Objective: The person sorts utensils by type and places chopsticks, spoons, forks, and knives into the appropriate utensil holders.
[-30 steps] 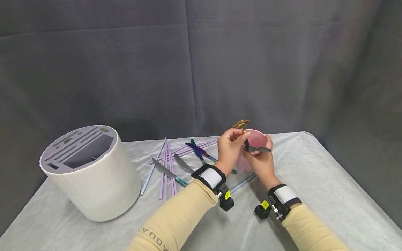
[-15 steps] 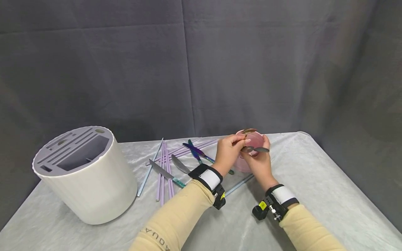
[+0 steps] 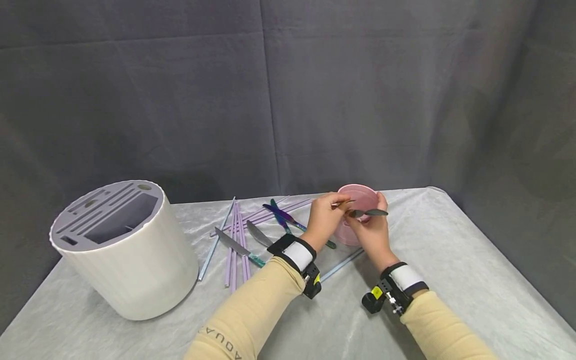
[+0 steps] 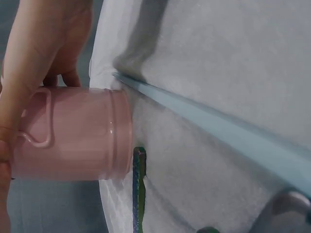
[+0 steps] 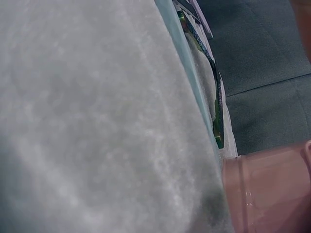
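Note:
Upright on the table stands a pink mug [image 3: 347, 235], with its handle showing in the left wrist view. My right hand [image 3: 374, 239] grips the mug from its near right side, fingers around the wall below the rim. Two dark spoon heads [image 3: 377, 212] stick out over the near rim by the right thumb. The fingers of my left hand [image 3: 324, 220] pinch a gold-brown spoon [image 3: 350, 201], seen edge-on over the mug's mouth. Part of that spoon is hidden by the fingers. The right wrist view shows only the mug's lower wall [image 5: 269, 194] with table beside it.
A white round holder [image 3: 130, 280] with a grey slotted top stands at the left. Between it and the mug lie several purple chopsticks [image 3: 234, 250], table knives [image 3: 233, 242] with coloured handles, and pale blue sticks [image 3: 344, 264], one close before the mug. Grey cloth hangs behind.
The left hand has lowered the gold-brown spoon from above the mug's rim towards its mouth, and the spoon has turned edge-on. The right hand stays on the mug.

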`<state>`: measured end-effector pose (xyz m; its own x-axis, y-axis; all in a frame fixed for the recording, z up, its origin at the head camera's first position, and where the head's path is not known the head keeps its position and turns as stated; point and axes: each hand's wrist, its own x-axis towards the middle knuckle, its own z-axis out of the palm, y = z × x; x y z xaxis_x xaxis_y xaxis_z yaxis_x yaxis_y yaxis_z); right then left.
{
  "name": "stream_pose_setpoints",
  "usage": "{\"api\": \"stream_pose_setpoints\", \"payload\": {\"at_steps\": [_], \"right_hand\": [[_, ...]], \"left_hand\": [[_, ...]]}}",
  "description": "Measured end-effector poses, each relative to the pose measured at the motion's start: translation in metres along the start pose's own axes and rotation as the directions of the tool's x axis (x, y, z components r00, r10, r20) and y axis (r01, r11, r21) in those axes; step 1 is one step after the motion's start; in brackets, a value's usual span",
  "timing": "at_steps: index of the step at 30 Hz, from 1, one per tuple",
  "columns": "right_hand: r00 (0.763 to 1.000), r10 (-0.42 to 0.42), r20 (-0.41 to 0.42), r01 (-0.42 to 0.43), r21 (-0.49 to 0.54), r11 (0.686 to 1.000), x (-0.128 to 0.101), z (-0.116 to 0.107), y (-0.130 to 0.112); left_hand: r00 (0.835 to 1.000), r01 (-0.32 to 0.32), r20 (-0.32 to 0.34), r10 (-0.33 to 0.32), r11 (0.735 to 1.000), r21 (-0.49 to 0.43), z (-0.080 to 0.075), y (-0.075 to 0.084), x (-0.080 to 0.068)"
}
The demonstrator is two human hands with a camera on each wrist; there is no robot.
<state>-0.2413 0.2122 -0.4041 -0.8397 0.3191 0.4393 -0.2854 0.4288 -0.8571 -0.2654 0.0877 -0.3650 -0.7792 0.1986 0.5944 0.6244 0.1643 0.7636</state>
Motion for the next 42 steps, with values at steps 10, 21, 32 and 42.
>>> {"api": "stream_pose_setpoints", "payload": {"at_steps": [10,21,32,42], "right_hand": [[1.000,-0.009,0.026,0.009,-0.002,1.000,0.000,0.001,0.000],[1.000,-0.021,-0.004,0.021,-0.010,1.000,0.008,-0.008,0.002],[1.000,-0.014,-0.006,0.014,-0.024,1.000,0.010,-0.014,0.005],[0.999,0.024,0.021,-0.023,-0.033,0.999,0.010,-0.015,0.004]], "left_hand": [[0.994,0.010,0.109,-0.016,0.998,0.062,-0.020,0.002,-0.011],[0.981,0.130,0.126,-0.146,0.984,0.126,-0.068,0.005,-0.018],[0.964,0.263,0.010,-0.266,0.957,0.120,-0.117,0.004,-0.047],[0.953,0.302,-0.016,-0.301,0.950,0.080,-0.138,0.012,-0.060]]}}
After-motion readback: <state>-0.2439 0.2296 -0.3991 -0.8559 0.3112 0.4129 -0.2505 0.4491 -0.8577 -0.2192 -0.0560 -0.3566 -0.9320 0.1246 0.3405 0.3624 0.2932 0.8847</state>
